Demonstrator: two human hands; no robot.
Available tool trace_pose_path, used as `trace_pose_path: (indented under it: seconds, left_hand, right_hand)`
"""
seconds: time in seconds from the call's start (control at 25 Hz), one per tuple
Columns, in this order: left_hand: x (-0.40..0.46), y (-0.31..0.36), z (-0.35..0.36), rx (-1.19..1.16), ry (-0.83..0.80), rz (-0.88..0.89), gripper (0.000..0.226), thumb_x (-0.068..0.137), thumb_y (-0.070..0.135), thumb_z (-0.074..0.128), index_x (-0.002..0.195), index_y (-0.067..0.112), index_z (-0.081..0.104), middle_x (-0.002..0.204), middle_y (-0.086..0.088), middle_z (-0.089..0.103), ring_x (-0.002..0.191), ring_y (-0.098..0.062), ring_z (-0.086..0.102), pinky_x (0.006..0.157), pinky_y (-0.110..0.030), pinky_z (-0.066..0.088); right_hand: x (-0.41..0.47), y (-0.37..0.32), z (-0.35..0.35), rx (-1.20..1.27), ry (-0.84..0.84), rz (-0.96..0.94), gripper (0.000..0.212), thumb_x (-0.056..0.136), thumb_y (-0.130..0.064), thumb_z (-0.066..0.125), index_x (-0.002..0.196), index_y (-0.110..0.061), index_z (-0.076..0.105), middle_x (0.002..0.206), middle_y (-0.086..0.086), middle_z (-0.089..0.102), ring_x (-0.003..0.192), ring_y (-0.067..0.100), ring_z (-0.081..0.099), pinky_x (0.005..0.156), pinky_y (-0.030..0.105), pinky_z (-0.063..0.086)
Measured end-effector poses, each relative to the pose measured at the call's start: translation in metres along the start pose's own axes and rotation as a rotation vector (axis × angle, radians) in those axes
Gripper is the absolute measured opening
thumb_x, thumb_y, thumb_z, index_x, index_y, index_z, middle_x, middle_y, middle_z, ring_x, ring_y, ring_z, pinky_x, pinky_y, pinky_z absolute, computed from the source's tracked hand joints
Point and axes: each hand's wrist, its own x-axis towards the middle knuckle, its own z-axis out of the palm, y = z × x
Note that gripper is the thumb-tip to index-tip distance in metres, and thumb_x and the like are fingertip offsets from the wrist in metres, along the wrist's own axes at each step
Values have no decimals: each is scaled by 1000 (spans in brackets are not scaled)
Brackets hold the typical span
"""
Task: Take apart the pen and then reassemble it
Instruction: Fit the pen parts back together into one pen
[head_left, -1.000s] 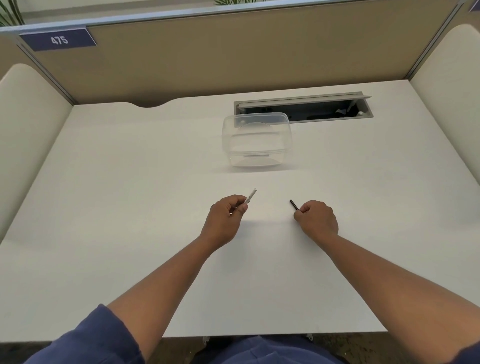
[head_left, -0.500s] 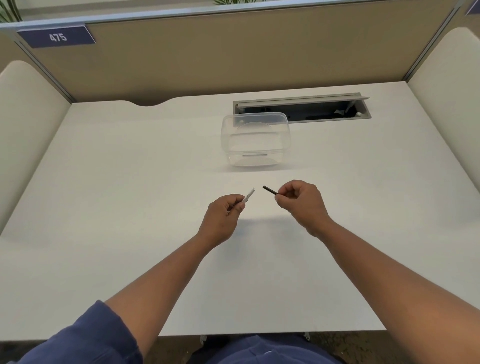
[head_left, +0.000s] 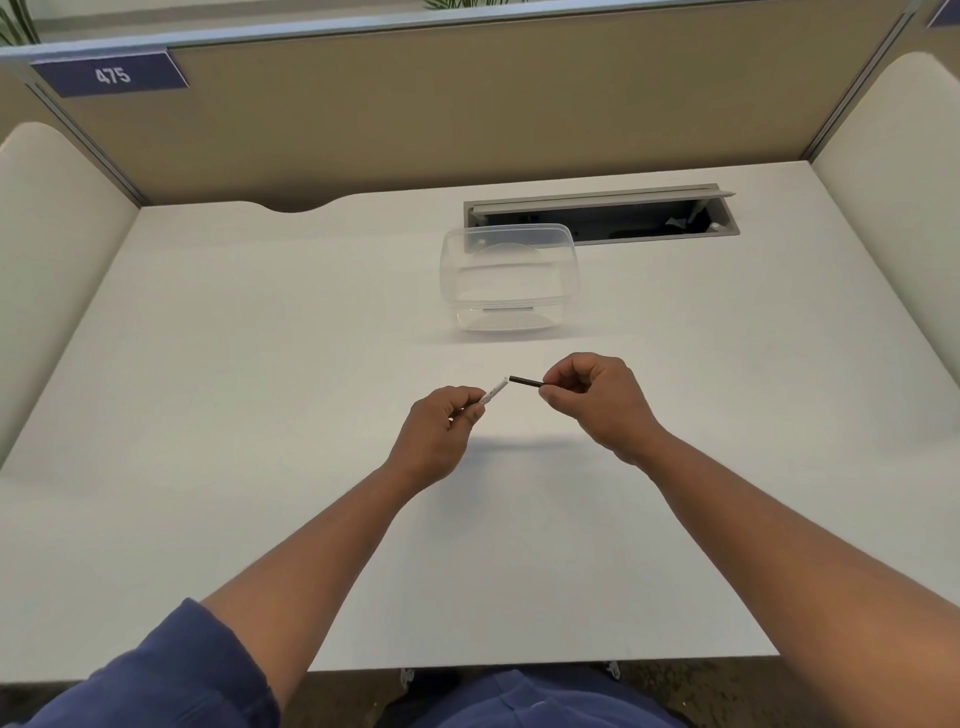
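Between the 2 sets of fingers, above the bench (head_left: 260, 415), the pen lies in 2 pieces: the left hand (head_left: 441, 431) pinches the white barrel (head_left: 493, 391), its open end jutting past the fingertips, and the right hand (head_left: 597, 400) pinches the dark refill (head_left: 525, 382), aimed at that opening, tips nearly touching, probably for reinsertion.

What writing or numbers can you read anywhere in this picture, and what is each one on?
"475": white digits on the blue sign fixed to the top rail of the partition, far left.
White pen piece gripped in the left hand: small dark marks near the fingers, too small to read.
Clear plastic container: no readable text.
Dark pen piece pinched in the right hand: no text visible.
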Motion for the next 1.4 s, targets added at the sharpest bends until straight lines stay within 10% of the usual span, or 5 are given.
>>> trace_pose_path:
  seconds: [0.56, 1.4]
  left_hand:
    - [3, -2, -3, 220, -27, 156, 19, 102, 15, 55, 111, 18, 71, 96, 1, 64, 91, -18, 56, 81, -35, 49]
    - [0, 14, -4, 172, -177, 79, 23, 104, 40, 49, 100, 27, 68, 87, 1, 64, 83, -20, 56, 76, -45, 50]
  right_hand:
    - [12, -3, -9, -486, -94, -316, 10, 90, -7, 66, 90, -15, 74, 80, 3, 68, 74, 23, 61, 69, 35, 52]
    - [6, 5, 4, -382, -163, -301, 14, 91, -8, 68, 98, -19, 74, 89, -9, 66, 81, 4, 58, 70, 8, 38]
